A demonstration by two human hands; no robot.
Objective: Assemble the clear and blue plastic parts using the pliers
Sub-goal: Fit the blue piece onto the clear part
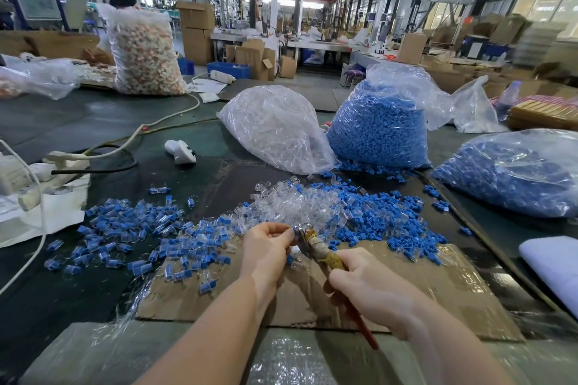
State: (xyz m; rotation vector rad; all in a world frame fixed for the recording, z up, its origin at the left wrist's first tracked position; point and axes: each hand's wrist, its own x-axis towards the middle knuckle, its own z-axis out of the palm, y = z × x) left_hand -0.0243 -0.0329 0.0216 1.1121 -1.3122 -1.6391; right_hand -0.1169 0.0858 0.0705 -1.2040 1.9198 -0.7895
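Setting: a factory hall with stacked cartons and overhead fans; the work lies on a dark green table (pixel 78 122) with a flattened cardboard sheet (pixel 438 297) at its near edge.
Bags: four large clear bags toward the far side, one of clear parts (pixel 275 128), two of blue parts (pixel 380 131) (pixel 516 172), one of mixed pale and orange pieces (pixel 145 56) at the far left.
Loose piles: three, with assembled clear-and-blue pieces (pixel 131 237) to the left, loose clear parts (pixel 291 206) in the middle, loose blue parts (pixel 384 216) to the right.
Pliers (pixel 322 251): one pair, worn yellowish wrap on the upper handle, a red handle below, over the cardboard's middle.
Right hand (pixel 372 294): fingers wrapped round the pliers' handles.
Left hand (pixel 269 244): fingertips pinching a small part (pixel 295 232) against the pliers' nose; too small to tell its colour.
Other: a white handheld device (pixel 180 151), a power strip (pixel 222 76).
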